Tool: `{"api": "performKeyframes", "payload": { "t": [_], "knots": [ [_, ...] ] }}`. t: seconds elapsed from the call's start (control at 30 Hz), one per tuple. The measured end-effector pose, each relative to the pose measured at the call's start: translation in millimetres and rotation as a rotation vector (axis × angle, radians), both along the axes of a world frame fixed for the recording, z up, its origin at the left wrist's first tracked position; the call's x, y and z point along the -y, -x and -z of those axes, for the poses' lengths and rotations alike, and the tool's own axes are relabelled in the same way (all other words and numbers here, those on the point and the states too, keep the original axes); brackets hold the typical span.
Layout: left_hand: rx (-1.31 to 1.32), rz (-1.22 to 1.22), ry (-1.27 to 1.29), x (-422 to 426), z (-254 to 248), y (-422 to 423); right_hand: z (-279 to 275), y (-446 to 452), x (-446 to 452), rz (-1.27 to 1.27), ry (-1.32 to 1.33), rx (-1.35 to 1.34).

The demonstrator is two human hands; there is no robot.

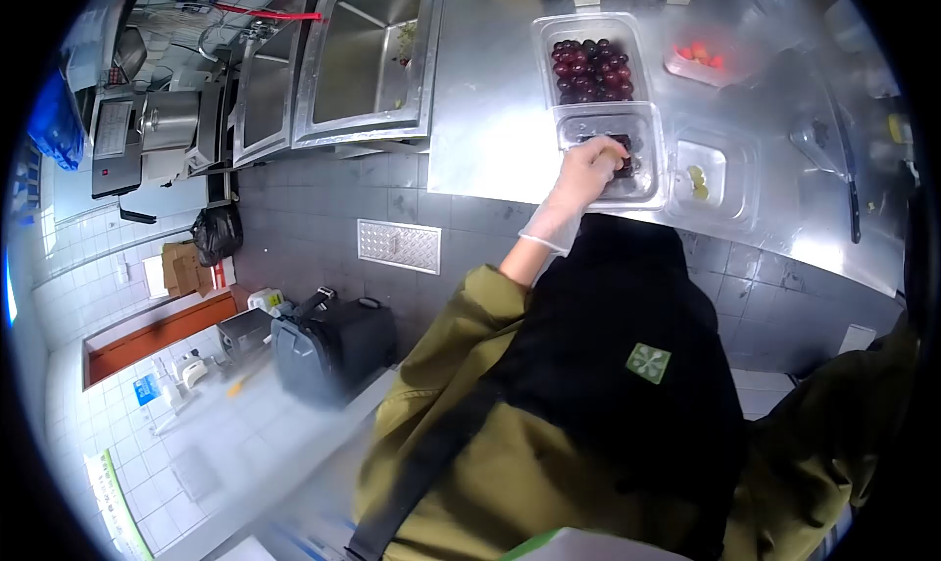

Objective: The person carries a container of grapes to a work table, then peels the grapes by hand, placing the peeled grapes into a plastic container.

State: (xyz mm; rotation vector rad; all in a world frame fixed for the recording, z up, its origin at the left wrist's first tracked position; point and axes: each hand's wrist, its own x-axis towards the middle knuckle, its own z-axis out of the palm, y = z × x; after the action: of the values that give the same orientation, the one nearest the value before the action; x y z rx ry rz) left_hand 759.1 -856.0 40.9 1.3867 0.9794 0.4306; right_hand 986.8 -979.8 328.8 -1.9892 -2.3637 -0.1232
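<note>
My left hand [593, 164], in a clear glove, reaches into the near clear plastic tray [647, 174]. Its fingers are curled together over dark pieces [621, 169] lying there; what they pinch is hidden. Just beyond, a second clear tray [542, 47] holds many round dark red fruits [591, 69], like grapes or cherries. The near tray overlaps its front edge. To the right of my hand, another clear container [742, 184] has a few green pieces [698, 182] in it. My right hand is out of view; only the right sleeve [814, 434] shows.
A knife [854, 203] lies on the steel counter [480, 100] at the right. Behind the green pieces stands a tub [691, 71] with red pieces. Steel sinks [368, 51] are at the left, with scraps in one. A floor drain cover [399, 245] lies below the counter.
</note>
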Motion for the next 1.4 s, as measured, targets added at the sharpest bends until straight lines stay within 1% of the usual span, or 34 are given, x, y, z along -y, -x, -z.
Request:
{"api": "performKeyframes", "payload": {
  "t": [0.2, 0.3, 0.33, 0.37, 0.4, 0.43, 0.47, 0.5, 0.57, 0.63, 0.67, 0.7, 0.73, 0.77, 0.8, 0.83, 0.87, 0.9, 0.97, 1.03, 1.07, 1.1, 1.13, 1.17, 1.2, 1.23, 1.27, 1.3, 1.4],
  "knots": [
    [-0.033, -0.014, 0.056, 0.5, -2.6, 1.2, -3.1, -2.0, 5.8, -0.017, -0.017, 0.003],
    [-0.032, 0.024, -0.139, -2.7, 13.4, 3.9, -3.7, -6.3, 6.4, -0.020, -0.028, 0.012],
    [0.022, -0.033, 0.048, -1.5, 15.3, 4.6, -5.5, -7.8, 5.4, -0.013, -0.022, 0.015],
    [-0.010, -0.034, 0.125, -3.1, 16.8, 5.8, -5.9, -7.6, 4.8, -0.009, -0.022, 0.016],
    [0.020, -0.033, 0.179, -3.4, 30.5, 4.6, -6.1, -6.8, 2.3, -0.005, -0.028, 0.017],
    [0.033, -0.023, 0.217, -9.7, 29.3, 5.3, -5.5, -6.2, 1.7, 0.004, -0.038, 0.004],
    [0.051, -0.013, 0.109, -10.3, 28.9, 3.1, -6.8, -6.2, 2.0, 0.025, -0.045, -0.018],
    [0.045, -0.003, 0.007, -4.3, 16.9, 6.0, -12.8, -10.4, 2.3, 0.040, -0.041, -0.037],
    [0.099, -0.019, -0.021, -4.1, 25.5, 3.8, -23.5, -11.0, 1.9, 0.039, -0.028, -0.054],
    [-0.003, -0.006, 0.088, -8.2, 10.5, -2.4, -31.4, -13.3, 2.4, 0.028, -0.027, -0.043],
    [-0.015, 0.009, 0.064, -8.0, 5.7, -3.9, -31.1, -14.3, 5.5, 0.031, -0.026, -0.031],
    [0.120, -0.004, -0.041, -5.9, 16.3, -6.8, -29.2, -13.9, 6.5, 0.036, -0.030, -0.010],
    [0.098, 0.001, -0.007, -8.5, 9.8, -9.0, -28.6, -12.0, 3.7, 0.011, -0.044, 0.019],
    [-0.012, 0.033, 0.033, -13.3, -1.3, -8.9, -26.0, -9.9, 2.8, 0.009, -0.052, 0.037],
    [0.017, 0.017, 0.072, -12.3, 0.3, -10.1, -22.0, -6.5, 2.1, 0.020, -0.064, 0.028],
    [-0.008, 0.015, 0.113, -13.9, -9.6, -9.6, -19.9, -5.4, -2.8, 0.039, -0.073, 0.009],
    [0.045, -0.037, 0.200, -11.6, -14.9, -8.9, -17.1, -4.3, -7.7, 0.070, -0.079, -0.023],
    [0.156, -0.059, 0.287, -11.0, -10.4, -4.6, -16.7, -2.2, -13.9, 0.103, -0.086, -0.053],
    [0.215, -0.138, 0.224, -9.3, -23.5, -5.5, -6.7, 6.2, -30.6, 0.165, -0.123, -0.113],
    [0.250, -0.149, 0.221, -13.7, -21.1, -2.2, 17.8, 19.7, -45.1, 0.255, -0.088, -0.224],
    [0.242, -0.149, 0.239, -14.4, -26.4, -1.8, 45.4, 24.4, -53.5, 0.309, -0.048, -0.330],
    [0.226, -0.159, 0.230, -12.9, -30.0, -2.2, 79.9, 29.7, -57.5, 0.354, 0.023, -0.449],
    [0.208, -0.175, 0.211, -12.1, -32.1, -2.5, 122.3, 32.0, -58.3, 0.317, 0.067, -0.528],
    [0.185, -0.190, 0.193, -12.0, -32.2, -3.0, 170.1, 40.3, -61.1, 0.294, 0.060, -0.821],
    [0.166, -0.168, 0.132, -12.6, -29.6, -2.5, 212.5, 47.3, -61.4, 0.277, 0.109, -0.867],
    [0.145, -0.146, 0.072, -12.4, -24.9, -1.7, 209.4, 61.0, -61.2, 0.359, 0.253, -1.051],
    [0.122, -0.125, 0.013, -11.0, -22.4, -1.7, 225.1, 68.9, -61.0, 0.404, 0.317, -1.244],
    [0.105, -0.133, 0.008, -8.3, -24.5, -3.0, 228.7, 76.1, -60.4, 0.389, 0.302, -1.354],
    [0.075, -0.136, -0.026, -3.9, -39.3, -7.8, 247.4, 88.2, -58.2, 0.454, 0.216, -1.601]
  ]
}}
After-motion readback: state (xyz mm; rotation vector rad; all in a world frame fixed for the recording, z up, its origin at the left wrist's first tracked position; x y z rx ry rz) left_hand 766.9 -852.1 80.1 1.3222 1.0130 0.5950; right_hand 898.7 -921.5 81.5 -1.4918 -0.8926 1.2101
